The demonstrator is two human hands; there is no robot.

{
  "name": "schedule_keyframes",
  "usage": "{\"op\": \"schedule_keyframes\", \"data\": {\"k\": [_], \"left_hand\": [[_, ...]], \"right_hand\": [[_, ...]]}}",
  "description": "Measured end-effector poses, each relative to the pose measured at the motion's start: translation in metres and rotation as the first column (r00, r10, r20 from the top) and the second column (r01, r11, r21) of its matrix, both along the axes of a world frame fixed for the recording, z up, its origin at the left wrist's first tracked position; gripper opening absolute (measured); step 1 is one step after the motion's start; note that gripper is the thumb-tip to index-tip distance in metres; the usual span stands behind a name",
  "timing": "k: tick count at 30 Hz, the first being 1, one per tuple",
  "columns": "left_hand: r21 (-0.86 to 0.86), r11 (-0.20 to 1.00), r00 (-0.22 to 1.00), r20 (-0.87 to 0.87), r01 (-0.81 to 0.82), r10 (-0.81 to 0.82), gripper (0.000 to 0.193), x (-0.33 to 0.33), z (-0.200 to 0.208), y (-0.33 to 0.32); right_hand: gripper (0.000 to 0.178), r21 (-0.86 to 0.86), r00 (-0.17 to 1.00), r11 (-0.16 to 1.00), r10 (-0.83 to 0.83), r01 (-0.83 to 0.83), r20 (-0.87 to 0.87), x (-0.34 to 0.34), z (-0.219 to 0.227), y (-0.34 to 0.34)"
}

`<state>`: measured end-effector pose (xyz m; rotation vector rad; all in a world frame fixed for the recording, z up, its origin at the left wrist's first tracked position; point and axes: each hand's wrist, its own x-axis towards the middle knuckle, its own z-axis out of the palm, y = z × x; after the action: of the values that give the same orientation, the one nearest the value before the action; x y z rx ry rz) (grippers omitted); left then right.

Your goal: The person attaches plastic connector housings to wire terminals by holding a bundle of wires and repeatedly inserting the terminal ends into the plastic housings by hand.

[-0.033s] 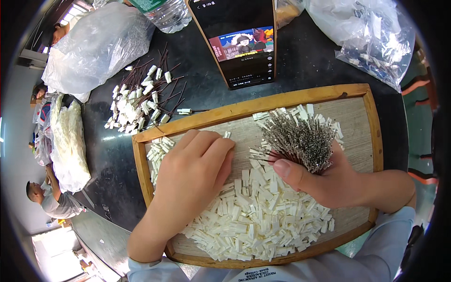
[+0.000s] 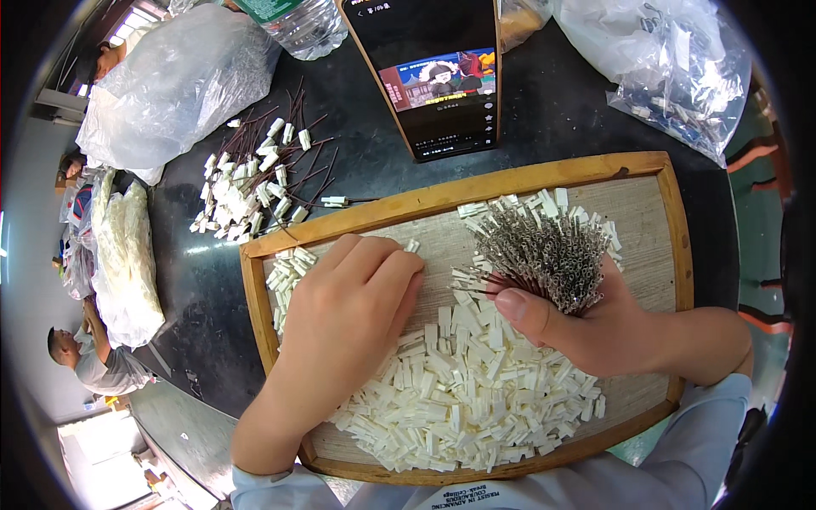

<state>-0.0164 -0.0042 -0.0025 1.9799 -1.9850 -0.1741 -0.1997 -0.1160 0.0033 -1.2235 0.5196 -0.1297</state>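
My right hand [image 2: 586, 336] is wrapped round a thick bundle of dark wires with metal crimp terminals [image 2: 544, 255], their shiny ends fanned out. A few wires stick out to the left above the thumb. Over the left part of the wooden-framed tray [image 2: 459, 194], my left hand [image 2: 353, 293] is closed with its fingers curled under. Its fingertips are hidden, so what they hold cannot be made out. A small white piece [image 2: 413, 246] shows just beyond its knuckles. Below and between the hands spreads a large heap of white plastic connector housings [image 2: 476, 391].
Beyond the tray's left corner lies a pile of wires with white connectors [image 2: 255, 187] on the black table [image 2: 374, 170]. A phone [image 2: 433, 93] stands upright behind the tray. Plastic bags [image 2: 178, 85] and a water bottle [image 2: 302, 30] are at the back. A person [image 2: 93, 361] sits far left.
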Motion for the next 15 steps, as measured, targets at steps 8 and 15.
{"op": "schedule_keyframes", "data": {"k": [8, 15], "left_hand": [[-0.033, 0.989, 0.746, -0.660, -0.147, 0.089, 0.023, -0.004, 0.008, 0.001], [-0.002, 0.996, 0.188, -0.982, -0.092, 0.015, 0.023, 0.000, 0.000, 0.008]], "right_hand": [[0.019, -0.149, 0.987, 0.986, -0.057, 0.080, 0.152, 0.001, -0.008, 0.005], [0.018, -0.149, 0.981, 0.987, -0.030, 0.060, 0.192, -0.003, -0.016, 0.004]]}}
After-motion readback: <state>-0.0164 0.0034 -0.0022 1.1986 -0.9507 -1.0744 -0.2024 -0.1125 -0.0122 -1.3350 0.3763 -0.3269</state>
